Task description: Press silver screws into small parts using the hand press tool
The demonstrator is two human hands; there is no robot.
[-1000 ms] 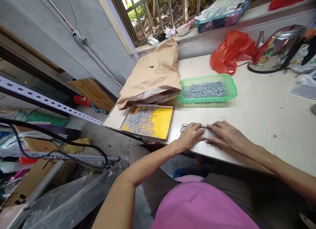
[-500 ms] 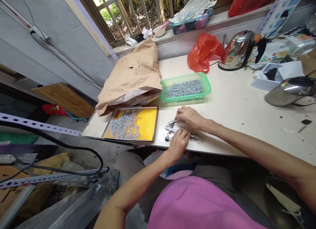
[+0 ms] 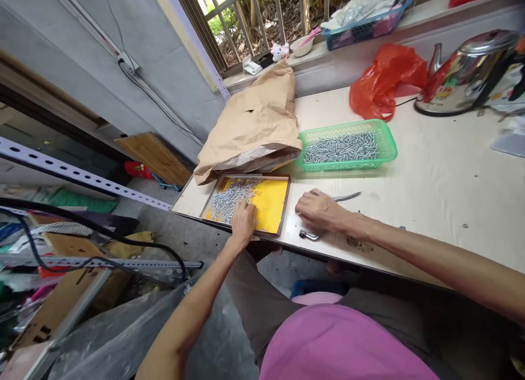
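Observation:
My left hand reaches into the shallow tray, its fingers curled down at the edge of a heap of small silver pieces that look like screws or pins. Its fingertips are partly hidden. My right hand is closed low over the table, and I cannot make out what its fingers hold. Behind its wrist a dark curved metal bar sticks out. A small metal part with a black end shows just in front of the hand.
A green basket of similar silver pieces stands behind my right hand. A brown paper bag slumps behind the tray. A red plastic bag and a steel kettle stand at the back right. The table's front edge runs close to both hands.
My left hand has let go of the metal tool both hands were at and moved left into the tray. My right hand stays near the tool. The view has swung left.

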